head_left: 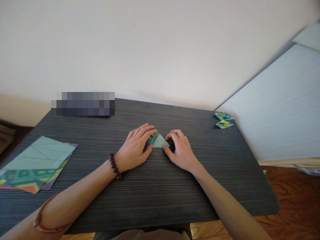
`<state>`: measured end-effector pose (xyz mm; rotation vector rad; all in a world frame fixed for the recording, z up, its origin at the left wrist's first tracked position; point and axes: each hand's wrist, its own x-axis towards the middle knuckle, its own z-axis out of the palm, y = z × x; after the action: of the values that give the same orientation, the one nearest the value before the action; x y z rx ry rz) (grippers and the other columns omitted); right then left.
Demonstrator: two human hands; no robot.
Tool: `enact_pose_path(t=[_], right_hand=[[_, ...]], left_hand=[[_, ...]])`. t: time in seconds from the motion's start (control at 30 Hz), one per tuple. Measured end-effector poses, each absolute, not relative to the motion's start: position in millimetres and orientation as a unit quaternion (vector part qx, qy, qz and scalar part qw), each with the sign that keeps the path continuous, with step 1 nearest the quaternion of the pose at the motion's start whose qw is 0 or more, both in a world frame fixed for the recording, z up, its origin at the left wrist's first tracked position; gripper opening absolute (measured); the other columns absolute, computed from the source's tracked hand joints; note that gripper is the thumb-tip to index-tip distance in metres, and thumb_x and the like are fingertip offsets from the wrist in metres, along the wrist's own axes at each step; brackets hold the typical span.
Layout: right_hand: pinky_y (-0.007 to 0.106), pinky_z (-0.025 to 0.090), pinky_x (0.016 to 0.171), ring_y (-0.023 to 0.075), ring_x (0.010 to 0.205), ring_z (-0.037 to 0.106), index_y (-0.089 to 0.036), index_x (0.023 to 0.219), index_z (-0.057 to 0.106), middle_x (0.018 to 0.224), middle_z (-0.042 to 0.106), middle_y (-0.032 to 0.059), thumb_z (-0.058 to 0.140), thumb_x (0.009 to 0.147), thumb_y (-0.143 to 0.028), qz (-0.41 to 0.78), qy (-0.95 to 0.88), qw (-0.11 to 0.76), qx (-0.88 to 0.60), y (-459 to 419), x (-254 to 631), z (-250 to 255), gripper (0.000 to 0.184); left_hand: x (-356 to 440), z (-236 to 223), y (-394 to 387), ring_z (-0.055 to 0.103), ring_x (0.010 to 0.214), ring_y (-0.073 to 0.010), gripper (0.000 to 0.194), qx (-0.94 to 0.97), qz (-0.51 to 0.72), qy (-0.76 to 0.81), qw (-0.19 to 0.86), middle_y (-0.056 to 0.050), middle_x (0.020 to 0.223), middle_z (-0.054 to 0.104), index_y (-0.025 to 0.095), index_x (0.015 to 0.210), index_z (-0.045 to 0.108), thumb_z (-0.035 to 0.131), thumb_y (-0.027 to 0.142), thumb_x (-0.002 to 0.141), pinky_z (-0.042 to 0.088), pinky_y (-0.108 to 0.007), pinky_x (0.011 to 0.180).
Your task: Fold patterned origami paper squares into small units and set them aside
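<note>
A small folded piece of patterned paper (159, 140), pale green with darker green and orange, lies on the table between my hands. My left hand (137, 144) rests over its left side, fingers stretched forward and thumb at the near edge, hiding that part. At the right corner, the thumb and forefinger of my right hand (180, 147) touch the paper, curled around its tip. A beaded bracelet (115, 168) circles my left wrist.
Flat patterned sheets (42, 163) lie overlapping at the left of the dark table (160, 200). Two folded paper pieces (224, 116) sit at the back right. A blurred-out object (83, 105) stands at the back left. A wall (160, 50) closes the far side; a pale panel (282, 110) stands right.
</note>
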<state>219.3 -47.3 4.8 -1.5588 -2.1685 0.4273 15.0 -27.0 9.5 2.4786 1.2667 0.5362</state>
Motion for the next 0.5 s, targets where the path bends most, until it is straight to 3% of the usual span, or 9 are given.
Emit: enact_pose_path(t=[0.13, 0.3, 0.4, 0.5], right_hand=[[0.039, 0.041, 0.084, 0.0220, 0.100, 0.051, -0.022, 0.102, 0.053, 0.106, 0.052, 0.0073, 0.053, 0.083, -0.029, 0.149, -0.774, 0.240, -0.566, -48.1, 218.2, 2.3, 0.021], [0.040, 0.041, 0.086, 0.0236, 0.102, 0.051, -0.024, 0.109, 0.056, 0.109, 0.052, 0.0077, 0.054, 0.083, -0.040, 0.133, -0.773, 0.245, -0.570, -48.9, 216.2, -0.9, 0.030], [0.040, 0.041, 0.085, 0.0228, 0.101, 0.051, -0.026, 0.110, 0.058, 0.109, 0.053, 0.0070, 0.054, 0.085, -0.038, 0.139, -0.774, 0.245, -0.567, -48.4, 217.6, -1.1, 0.028], [0.040, 0.041, 0.086, 0.0220, 0.099, 0.051, -0.027, 0.113, 0.058, 0.108, 0.054, 0.0063, 0.053, 0.086, -0.035, 0.145, -0.778, 0.248, -0.558, -47.2, 220.0, -1.1, 0.029]], left_hand=[[11.9, 8.9, -20.9, 0.029, 0.132, -0.0237, 0.053, 0.875, 0.168, 0.434, 0.131, -0.006, 0.138, 0.042, 0.021, 0.135, 0.035, 0.047, 0.028, 0.084, 0.023, -0.043, 0.108], [13.9, 11.2, -23.9, 0.040, 0.117, -0.0274, 0.057, 0.868, 0.172, 0.451, 0.120, -0.010, 0.124, 0.048, 0.021, 0.132, 0.041, 0.053, 0.042, 0.081, 0.032, -0.044, 0.100], [15.9, 11.2, -27.3, 0.041, 0.113, -0.0278, 0.052, 0.864, 0.176, 0.455, 0.124, -0.010, 0.117, 0.049, 0.022, 0.125, 0.049, 0.054, 0.048, 0.080, 0.035, -0.045, 0.097], [15.3, 9.5, -26.5, 0.039, 0.116, -0.0266, 0.042, 0.864, 0.187, 0.450, 0.131, -0.009, 0.120, 0.048, 0.022, 0.121, 0.051, 0.050, 0.043, 0.085, 0.034, -0.045, 0.099]])
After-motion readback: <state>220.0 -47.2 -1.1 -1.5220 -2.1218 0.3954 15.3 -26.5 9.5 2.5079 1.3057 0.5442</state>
